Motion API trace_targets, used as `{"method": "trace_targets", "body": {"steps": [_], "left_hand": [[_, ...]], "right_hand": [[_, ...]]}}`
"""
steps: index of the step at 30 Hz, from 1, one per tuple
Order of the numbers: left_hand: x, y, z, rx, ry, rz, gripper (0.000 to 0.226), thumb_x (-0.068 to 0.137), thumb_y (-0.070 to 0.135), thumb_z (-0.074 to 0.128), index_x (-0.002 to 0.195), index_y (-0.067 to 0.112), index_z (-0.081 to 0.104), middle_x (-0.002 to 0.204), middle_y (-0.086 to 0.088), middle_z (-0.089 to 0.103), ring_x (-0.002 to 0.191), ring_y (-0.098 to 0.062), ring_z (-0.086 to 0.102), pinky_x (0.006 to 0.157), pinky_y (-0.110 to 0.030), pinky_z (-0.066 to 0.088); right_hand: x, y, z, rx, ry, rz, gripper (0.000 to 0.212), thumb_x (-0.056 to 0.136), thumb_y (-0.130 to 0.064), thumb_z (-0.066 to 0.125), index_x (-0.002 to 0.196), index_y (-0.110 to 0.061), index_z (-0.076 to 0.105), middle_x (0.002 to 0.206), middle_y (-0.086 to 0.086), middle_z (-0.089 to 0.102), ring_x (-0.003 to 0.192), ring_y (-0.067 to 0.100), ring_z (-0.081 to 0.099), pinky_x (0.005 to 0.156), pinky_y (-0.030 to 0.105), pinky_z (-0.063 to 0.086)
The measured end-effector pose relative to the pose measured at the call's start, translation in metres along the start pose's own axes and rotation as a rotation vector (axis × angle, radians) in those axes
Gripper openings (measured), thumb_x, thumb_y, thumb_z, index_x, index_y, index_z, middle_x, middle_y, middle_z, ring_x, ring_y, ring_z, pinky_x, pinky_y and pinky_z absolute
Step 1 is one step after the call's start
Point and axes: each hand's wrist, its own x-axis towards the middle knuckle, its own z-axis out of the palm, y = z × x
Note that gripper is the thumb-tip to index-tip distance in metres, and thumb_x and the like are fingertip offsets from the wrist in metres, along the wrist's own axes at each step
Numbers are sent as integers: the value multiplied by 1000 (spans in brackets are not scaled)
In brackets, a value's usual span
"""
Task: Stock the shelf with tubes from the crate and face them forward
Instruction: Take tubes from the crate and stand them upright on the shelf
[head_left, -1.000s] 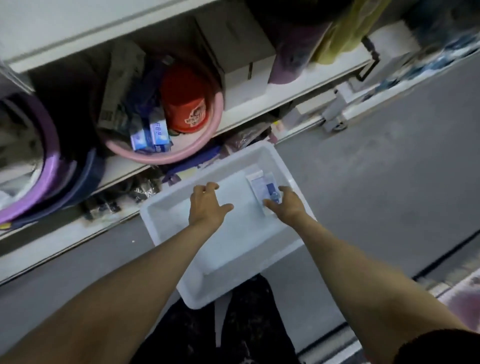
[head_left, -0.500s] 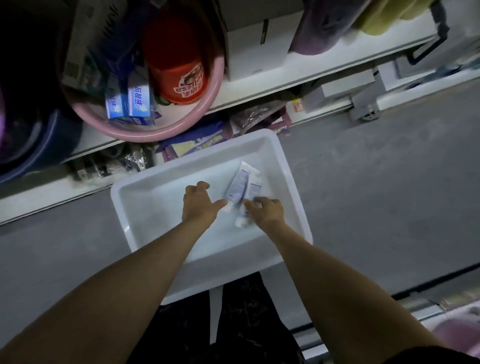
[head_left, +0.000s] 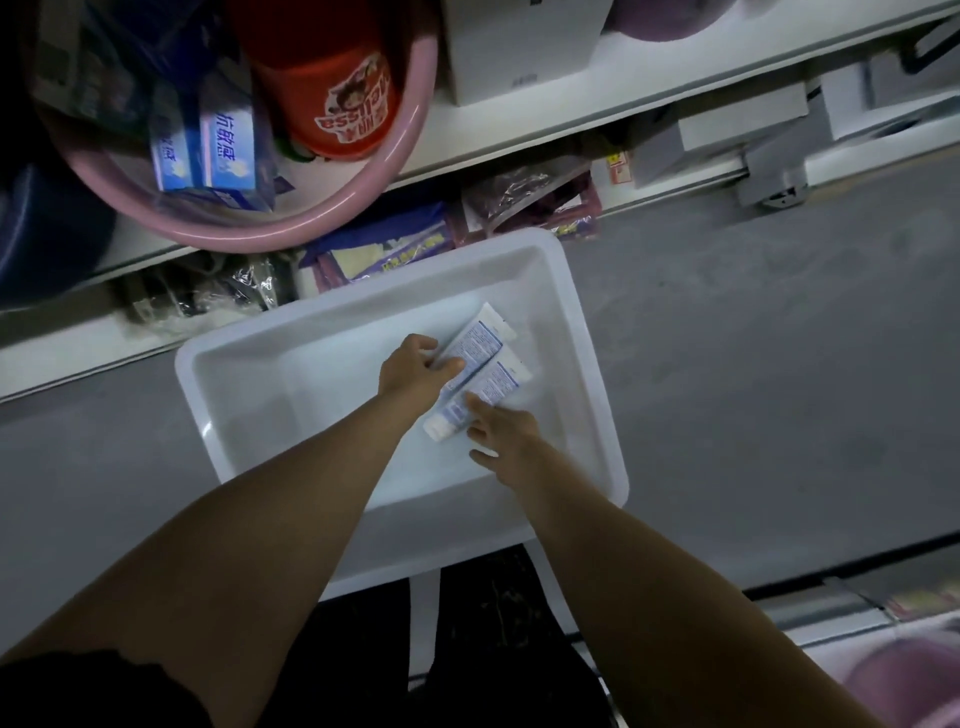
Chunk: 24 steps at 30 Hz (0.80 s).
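Observation:
A white plastic crate (head_left: 234, 410) sits on the grey floor below the shelf (head_left: 649, 93). Two white tubes with blue print lie side by side inside it, slanted, caps toward me. My left hand (head_left: 413, 366) holds the upper tube (head_left: 483, 335), thumb across its face and fingers on its far side. My right hand (head_left: 504, 434) lies just below, fingertips resting on the lower tube (head_left: 496, 382), thumb spread away from it. The lower tube's white cap pokes out between my two hands.
A pink basin (head_left: 358, 210) on the shelf holds blue toothpaste boxes (head_left: 226, 148) and a red cup (head_left: 337, 93). A white box (head_left: 519, 47) stands right of it. Plastic-wrapped packets (head_left: 530, 200) fill the bottom shelf behind the crate. Grey floor stretches to the right.
The view has tilted down and come closer. My left hand slid right onto the upper tube and took hold of it. My right hand shifted toward me onto the lower tube.

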Motion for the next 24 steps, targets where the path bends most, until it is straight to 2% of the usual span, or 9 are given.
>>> {"method": "trace_targets", "body": {"steps": [4,8,10,13,16,20,24], "left_hand": [[3,-6,7,-35,-37,-41,46,83,42,73,117,16,58,110,0,65,101,-20,61,82,-30,47],[-2,-12,3,-281,-258,-153,39,86,35,73,114,10,65,111,-7,70,97,-22,67,82,-33,54],[-11,-16,0,-360,-368,-214,40,86,33,73,117,8,66,110,-6,72,96,-20,68,80,-31,53],[-23,-24,-1,-485,-442,-301,41,85,30,73,119,8,62,115,-6,71,103,-20,67,81,-30,53],[-39,-27,-7,-561,-396,-315,37,86,26,74,116,9,62,115,-6,70,98,-19,68,74,-26,52],[-62,-23,-28,-583,-304,-236,35,85,26,75,115,12,64,111,-3,71,92,-18,67,73,-26,51],[-85,-23,-67,-645,-201,-138,36,82,27,77,114,14,65,109,-2,72,95,-19,66,78,-28,50]], "right_hand": [[5,0,4,94,-4,31,45,87,-26,75,125,-8,59,119,9,63,105,19,59,98,44,51],[11,7,-11,84,-135,59,41,86,-34,74,121,-18,61,127,5,63,113,20,59,86,45,56],[8,12,-20,83,-212,69,39,84,-40,74,116,-21,62,121,5,66,110,22,63,82,45,58],[-4,14,-28,72,-242,51,34,89,-35,71,115,-15,63,114,8,68,101,24,66,79,40,59],[-18,16,-28,60,-192,-19,43,88,-28,73,122,-8,57,115,12,66,97,27,66,69,36,59],[-42,15,-19,99,-181,-132,50,86,-19,75,128,-6,51,119,15,66,101,30,67,67,37,59],[-78,10,2,66,-206,-226,41,87,-16,74,124,-6,57,122,14,65,103,26,66,69,35,60]]}}
